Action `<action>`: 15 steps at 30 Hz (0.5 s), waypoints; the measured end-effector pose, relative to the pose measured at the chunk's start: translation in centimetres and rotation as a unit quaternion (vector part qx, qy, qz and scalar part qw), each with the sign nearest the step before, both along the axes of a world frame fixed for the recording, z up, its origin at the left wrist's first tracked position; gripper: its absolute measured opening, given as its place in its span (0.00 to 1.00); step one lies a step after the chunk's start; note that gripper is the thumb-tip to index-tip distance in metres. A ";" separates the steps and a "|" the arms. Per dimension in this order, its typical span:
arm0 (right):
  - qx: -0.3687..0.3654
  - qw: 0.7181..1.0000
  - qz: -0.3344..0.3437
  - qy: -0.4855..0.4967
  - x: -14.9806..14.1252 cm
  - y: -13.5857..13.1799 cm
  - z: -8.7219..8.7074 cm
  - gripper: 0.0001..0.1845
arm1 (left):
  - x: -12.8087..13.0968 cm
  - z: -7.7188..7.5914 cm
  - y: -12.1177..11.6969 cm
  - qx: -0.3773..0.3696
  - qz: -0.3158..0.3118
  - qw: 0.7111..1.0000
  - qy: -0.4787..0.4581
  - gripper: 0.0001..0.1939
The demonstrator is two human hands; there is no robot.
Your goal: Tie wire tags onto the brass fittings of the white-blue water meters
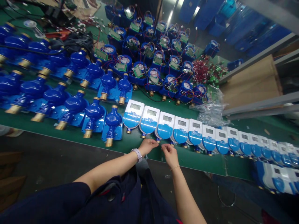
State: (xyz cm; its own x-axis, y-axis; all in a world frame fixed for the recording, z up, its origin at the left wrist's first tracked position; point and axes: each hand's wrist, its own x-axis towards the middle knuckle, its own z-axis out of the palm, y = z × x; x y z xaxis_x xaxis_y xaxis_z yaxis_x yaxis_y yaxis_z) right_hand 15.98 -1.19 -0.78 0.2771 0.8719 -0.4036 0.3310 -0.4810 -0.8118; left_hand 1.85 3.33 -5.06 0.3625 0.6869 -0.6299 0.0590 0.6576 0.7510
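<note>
My left hand (147, 147), with a watch on its wrist, is closed in a pinch at the table's front edge. Its fingertips are close to the brass end of a white and blue water meter (165, 124) with a small display. Just to the right, my right hand (170, 155) is also pinched closed, below the adjacent water meter (180, 130). Whatever the fingers of either hand hold, if anything, is too small to make out. Another white and blue meter (149, 120) stands left of these, in the same row.
Several blue meter bodies with brass ends (113, 119) lie face down at left. Behind the row stand opened meters with circuit boards and wires (154, 77). Clear plastic bags (211, 107) and red wires (201, 71) lie near a metal frame (259, 110) at right.
</note>
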 end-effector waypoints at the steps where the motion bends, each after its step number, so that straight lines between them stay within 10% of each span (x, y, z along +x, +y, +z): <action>1: -0.003 1.000 0.027 -0.005 0.3 -0.7 0.1 0.13 | -0.6 0.3 -0.2 -0.032 -0.018 0.999 0.011 0.15; 6: -0.052 0.994 0.038 0.084 0.5 -4.3 -0.4 0.13 | -3.4 1.8 -1.2 -0.144 -0.140 0.979 0.035 0.19; 15: -0.074 0.954 -0.092 0.277 -2.6 -5.9 0.3 0.19 | -2.5 4.0 -1.3 -0.080 -0.197 0.975 -0.067 0.13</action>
